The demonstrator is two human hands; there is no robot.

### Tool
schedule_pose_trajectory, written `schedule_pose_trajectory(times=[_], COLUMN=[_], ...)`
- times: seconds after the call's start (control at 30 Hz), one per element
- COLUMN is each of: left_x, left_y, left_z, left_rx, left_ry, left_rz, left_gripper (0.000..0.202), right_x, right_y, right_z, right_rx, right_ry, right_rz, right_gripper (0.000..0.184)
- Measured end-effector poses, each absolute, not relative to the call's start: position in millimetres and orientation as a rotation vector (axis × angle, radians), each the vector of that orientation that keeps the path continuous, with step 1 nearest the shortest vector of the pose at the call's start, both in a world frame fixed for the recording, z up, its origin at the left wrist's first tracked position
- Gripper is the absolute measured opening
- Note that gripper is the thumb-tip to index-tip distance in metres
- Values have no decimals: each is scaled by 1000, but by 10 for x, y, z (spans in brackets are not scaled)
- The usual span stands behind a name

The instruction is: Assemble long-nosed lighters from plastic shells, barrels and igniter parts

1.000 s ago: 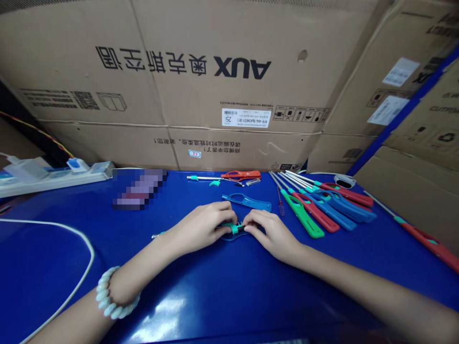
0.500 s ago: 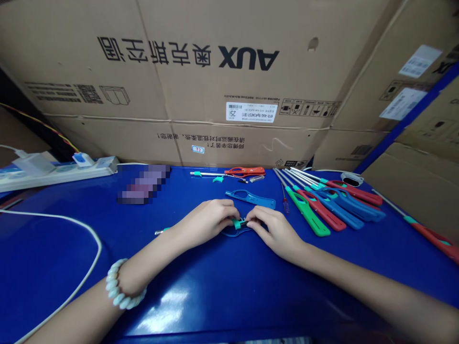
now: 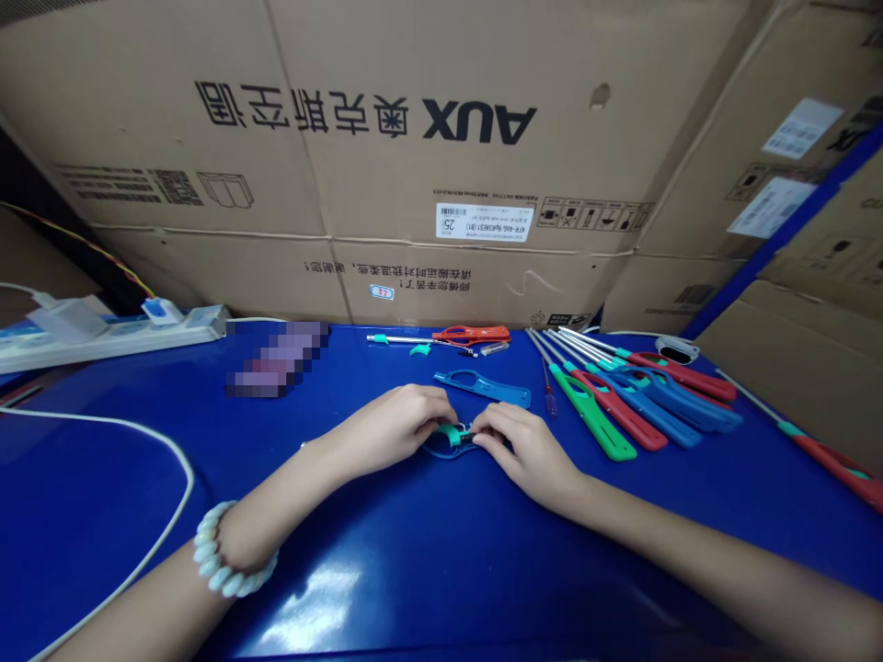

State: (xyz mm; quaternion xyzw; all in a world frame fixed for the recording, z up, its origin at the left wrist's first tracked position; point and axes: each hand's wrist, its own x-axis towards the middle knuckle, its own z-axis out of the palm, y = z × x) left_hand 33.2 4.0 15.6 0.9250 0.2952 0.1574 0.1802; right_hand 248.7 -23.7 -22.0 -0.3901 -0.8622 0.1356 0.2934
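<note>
Two hands, one green lighter, one screwdriver, one bracelet, one power strip

The small green piece is bright and has a curved edge. The left hand pinches it from 10 o'clock. A little black piece sits right up against it at 3 o'clock, and the right hand pinches that one's far end. Under both is a blue handle part. Its thin, round edge peeks out at 6 o'clock from the green piece. Hands hide both its ends.
</note>
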Motion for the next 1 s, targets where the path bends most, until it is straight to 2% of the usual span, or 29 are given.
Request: schedule_pose_trajectory(times=[1.0], left_x=[362], left_y=[31], left_z=[99], left_rx=[2764], left_ry=[886], left_rz=[357], left_gripper=[31], right_x=[2493], right_y=[-234], right_z=[-249], right_rx=[-1001], right_ry=[-2350], right_rz=[254], right_gripper=[10])
